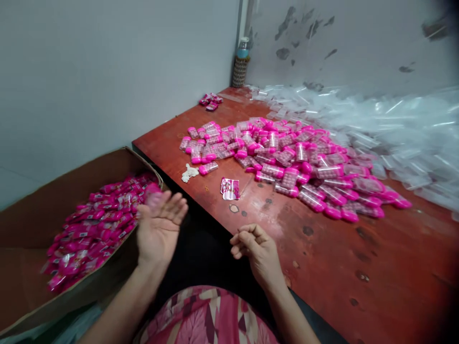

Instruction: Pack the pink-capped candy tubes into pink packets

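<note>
My left hand (159, 234) is palm up with its fingers stretched out, beside the near rim of a cardboard box (32, 263). Just past its fingers and thumb is a blurred pink packet (154, 197), apparently loose from the grip. Inside the box lies a heap of shiny pink wrapped packets (96, 224). Over the table's front edge, my right hand (258, 251) has its fingers curled and the thumb against them; whatever is between them, if anything, cannot be made out. Beyond it a single flat pink printed wrapper (230, 188) lies on the red table (322, 282).
Clear plastic tubes with pink caps (287, 162), filled with small balls, form a large pile mid-table. Behind are many empty clear plastic pieces (387, 124). A white crumpled scrap (189, 172), more pink wrappers (211, 101) and a bottle in a woven holder (240, 71) stand leftward.
</note>
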Available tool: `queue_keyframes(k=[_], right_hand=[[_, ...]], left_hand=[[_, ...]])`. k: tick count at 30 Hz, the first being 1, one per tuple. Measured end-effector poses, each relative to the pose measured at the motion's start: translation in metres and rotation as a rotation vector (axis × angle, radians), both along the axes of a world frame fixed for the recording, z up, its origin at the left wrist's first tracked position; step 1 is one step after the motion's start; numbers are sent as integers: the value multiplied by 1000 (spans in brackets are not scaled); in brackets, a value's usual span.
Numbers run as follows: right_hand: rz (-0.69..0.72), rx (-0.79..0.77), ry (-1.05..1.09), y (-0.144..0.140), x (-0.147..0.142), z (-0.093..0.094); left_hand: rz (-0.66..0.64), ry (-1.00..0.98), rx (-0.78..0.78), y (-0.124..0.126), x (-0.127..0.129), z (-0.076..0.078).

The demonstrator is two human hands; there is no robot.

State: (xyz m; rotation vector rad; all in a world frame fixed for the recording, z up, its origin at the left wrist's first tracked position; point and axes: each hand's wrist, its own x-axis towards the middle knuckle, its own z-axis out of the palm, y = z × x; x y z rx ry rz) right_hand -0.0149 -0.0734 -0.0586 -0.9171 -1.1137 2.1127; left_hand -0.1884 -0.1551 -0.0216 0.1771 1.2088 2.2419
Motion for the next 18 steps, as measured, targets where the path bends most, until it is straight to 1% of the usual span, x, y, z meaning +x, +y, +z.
queue_keyframes(k=[1, 2, 3, 4, 6, 8, 10, 11, 13, 16, 18], right_hand=[[1, 12, -23, 2, 0, 0], [6, 20, -48, 4, 0, 0], [15, 27, -73, 5, 0, 0], [24, 35, -94, 7, 0, 0], [42, 62, -128, 9, 0, 1], [49, 88, -156, 11, 1, 3], [49, 104, -181, 14, 3, 4], [48, 109, -195, 16, 5, 5], [47, 117, -221, 21, 8, 6], [38, 158, -242, 30, 12, 7], [16, 244, -262, 39, 10, 7]], left_hand=[[68, 97, -17, 0, -12, -1], [76, 213, -72, 3, -20, -5], [37, 360, -166, 9, -25, -10], [-36, 534, -279, 19, -27, -17], [-219, 947, -512, 44, -23, -31], [-340, 1314, -650, 72, -13, -45], [-395, 1542, -757, 94, -4, -54], [-402, 1611, -796, 101, -1, -58], [-380, 1691, -829, 110, 2, -63], [-312, 1728, -787, 112, 3, -69], [-270, 1730, -740, 112, 3, -72]])
